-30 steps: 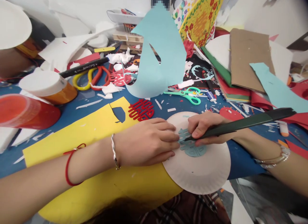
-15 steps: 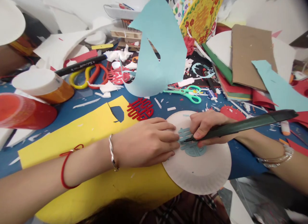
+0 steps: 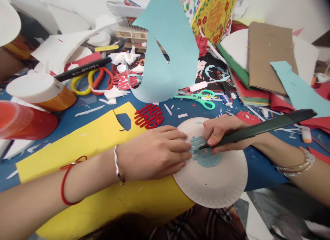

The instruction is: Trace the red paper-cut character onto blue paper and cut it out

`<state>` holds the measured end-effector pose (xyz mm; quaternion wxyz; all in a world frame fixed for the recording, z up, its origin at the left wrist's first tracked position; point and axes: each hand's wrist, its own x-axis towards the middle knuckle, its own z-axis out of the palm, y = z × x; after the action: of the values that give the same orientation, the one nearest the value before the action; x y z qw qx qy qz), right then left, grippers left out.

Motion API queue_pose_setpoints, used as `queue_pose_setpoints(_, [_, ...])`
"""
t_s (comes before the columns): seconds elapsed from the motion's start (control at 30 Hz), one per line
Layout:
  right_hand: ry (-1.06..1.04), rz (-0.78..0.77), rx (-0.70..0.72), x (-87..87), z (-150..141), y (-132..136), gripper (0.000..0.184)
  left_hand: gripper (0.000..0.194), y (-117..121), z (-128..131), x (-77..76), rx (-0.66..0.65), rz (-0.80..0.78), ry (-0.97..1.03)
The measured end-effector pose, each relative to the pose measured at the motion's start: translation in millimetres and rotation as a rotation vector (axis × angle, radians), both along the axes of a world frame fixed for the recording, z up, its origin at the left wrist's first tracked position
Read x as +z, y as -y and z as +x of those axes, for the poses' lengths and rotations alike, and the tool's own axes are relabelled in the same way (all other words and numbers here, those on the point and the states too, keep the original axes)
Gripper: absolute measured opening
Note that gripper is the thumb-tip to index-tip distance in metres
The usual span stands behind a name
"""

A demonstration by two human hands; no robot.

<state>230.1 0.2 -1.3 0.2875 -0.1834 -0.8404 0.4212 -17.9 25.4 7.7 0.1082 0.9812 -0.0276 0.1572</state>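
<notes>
My left hand (image 3: 157, 154) lies flat, fingers stretched out, on the left part of a white paper plate (image 3: 215, 188). Its fingertips rest at the left edge of a light blue paper cut-out (image 3: 210, 160) with a lattice-like pattern. My right hand (image 3: 223, 133) grips a long dark craft knife (image 3: 263, 127), its handle pointing out to the right. The knife's tip meets the cut-out close to my left fingertips; the blade itself is hard to make out. Under my left forearm spreads a yellow sheet (image 3: 74, 140), and a similar red cut-out (image 3: 149, 116) lies beyond my left hand.
Green-handled scissors (image 3: 203, 99) lie behind the plate, below a large standing light blue sheet (image 3: 170, 61). At left are a red paint jar (image 3: 31, 119) and a white-lidded orange jar (image 3: 43, 90). Cardboard (image 3: 269, 54) tops a paper stack at right. Paper scraps litter the blue table.
The knife's tip has shifted slightly on the cut-out and its handle end has risen a little. My left hand stays on the plate. The whole view has shifted slightly.
</notes>
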Motion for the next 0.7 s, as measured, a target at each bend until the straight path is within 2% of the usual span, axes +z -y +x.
queue_pose_setpoints(0.7, [0.040,-0.041,0.017,5.9,4.2,1.7,0.015,0.031,-0.4,-1.5,0.6,0.011,0.010,-0.010])
